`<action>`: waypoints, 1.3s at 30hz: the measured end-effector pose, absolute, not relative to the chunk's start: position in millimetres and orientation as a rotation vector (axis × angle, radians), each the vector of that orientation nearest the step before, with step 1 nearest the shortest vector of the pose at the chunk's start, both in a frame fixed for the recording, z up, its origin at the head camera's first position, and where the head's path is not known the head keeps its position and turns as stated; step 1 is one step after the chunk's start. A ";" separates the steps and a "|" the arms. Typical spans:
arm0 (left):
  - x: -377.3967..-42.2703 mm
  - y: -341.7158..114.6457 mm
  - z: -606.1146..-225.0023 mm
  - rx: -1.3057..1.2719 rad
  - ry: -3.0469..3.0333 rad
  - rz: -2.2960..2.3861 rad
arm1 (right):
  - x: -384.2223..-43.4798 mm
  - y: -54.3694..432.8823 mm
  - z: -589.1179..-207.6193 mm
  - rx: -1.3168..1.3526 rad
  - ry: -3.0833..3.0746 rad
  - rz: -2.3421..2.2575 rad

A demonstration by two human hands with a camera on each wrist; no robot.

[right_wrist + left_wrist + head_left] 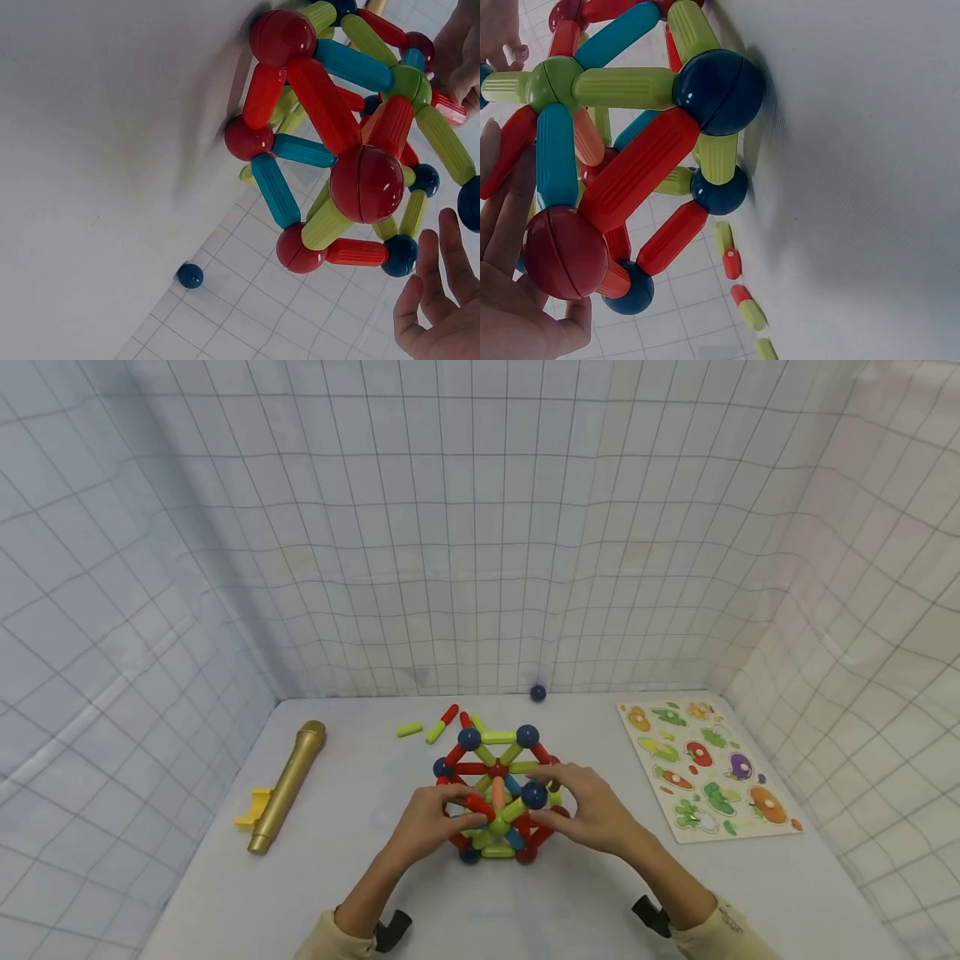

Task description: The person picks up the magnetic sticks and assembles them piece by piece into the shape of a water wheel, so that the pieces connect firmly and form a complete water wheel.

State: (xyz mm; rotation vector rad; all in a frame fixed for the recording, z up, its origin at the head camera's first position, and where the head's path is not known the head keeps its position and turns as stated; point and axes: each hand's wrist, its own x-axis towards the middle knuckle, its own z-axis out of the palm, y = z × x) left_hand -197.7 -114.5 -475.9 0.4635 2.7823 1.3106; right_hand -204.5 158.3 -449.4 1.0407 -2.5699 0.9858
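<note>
A ball-and-rod construction of red, blue and green balls joined by coloured rods stands in the middle of the table. At its near side, my left hand pinches a red rod whose end meets a light green ball. From that same ball a yellow-green rod runs to a dark blue ball. My right hand has its thumb and index finger around this blue ball. In the right wrist view, other fingers of that hand are spread beside the construction.
Loose rods and a single blue ball lie behind the construction. On the left are a gold microphone-like tube and a yellow piece. A vegetable puzzle board lies right. Grid-patterned cloth hangs around the table.
</note>
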 end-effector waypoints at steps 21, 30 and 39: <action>-188.6 -121.0 -488.9 0.486 2.721 1.420 | -409.7 129.2 -491.2 0.489 -3.018 0.591; -182.5 -109.8 -497.0 0.583 2.728 1.458 | -421.2 133.8 -510.1 0.379 -3.223 0.222; -193.3 -114.5 -489.9 0.598 2.781 1.512 | -428.3 130.7 -506.7 0.496 -3.212 0.199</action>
